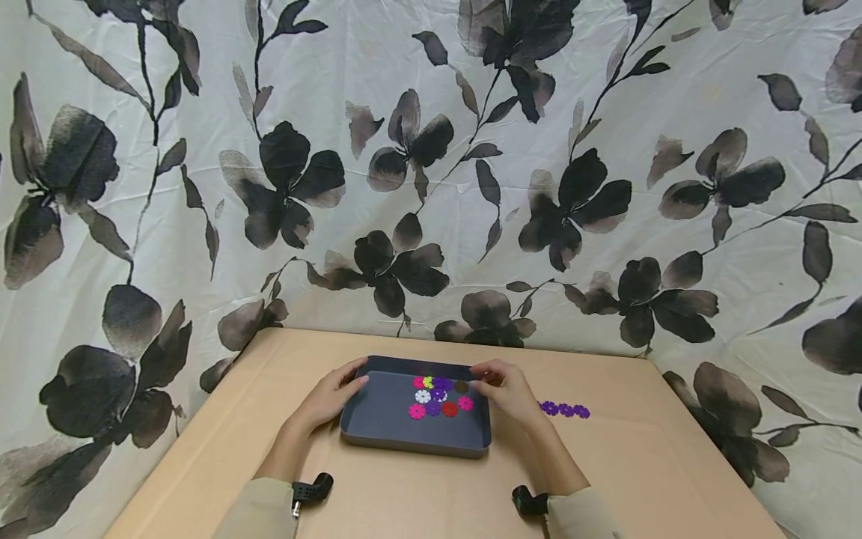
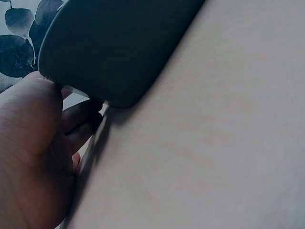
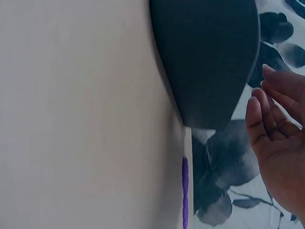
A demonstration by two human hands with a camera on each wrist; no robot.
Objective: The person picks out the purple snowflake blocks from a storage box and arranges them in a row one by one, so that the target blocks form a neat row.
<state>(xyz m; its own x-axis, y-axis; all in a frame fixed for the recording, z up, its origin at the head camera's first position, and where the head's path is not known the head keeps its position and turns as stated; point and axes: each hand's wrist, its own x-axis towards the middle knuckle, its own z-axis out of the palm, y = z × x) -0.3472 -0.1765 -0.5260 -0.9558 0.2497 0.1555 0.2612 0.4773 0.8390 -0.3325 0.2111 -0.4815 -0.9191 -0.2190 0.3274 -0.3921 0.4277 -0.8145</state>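
A dark grey rectangular tray (image 1: 397, 438) stands in front of me, with several small flower-shaped pieces (image 1: 449, 409) in pink, purple, white, red, yellow and brown toward its right half. My left hand (image 1: 328, 394) grips the tray's far left corner, thumb at the rim and fingers low on its outside; the left wrist view shows this hand (image 2: 33, 148) from close by. At the far right corner is my right hand (image 1: 506, 389). In the right wrist view, that hand (image 3: 279, 129) is apart from the tray wall (image 3: 205, 62), its fingers loosely bent with nothing between them.
On the tan table (image 1: 646, 449), right of the tray, lies a row of purple flower pieces (image 1: 566, 410), its left end by my right wrist. A white cloth with dark flowers (image 1: 471, 187) hangs behind the table's far edge. Both wrists wear black devices (image 1: 313, 490).
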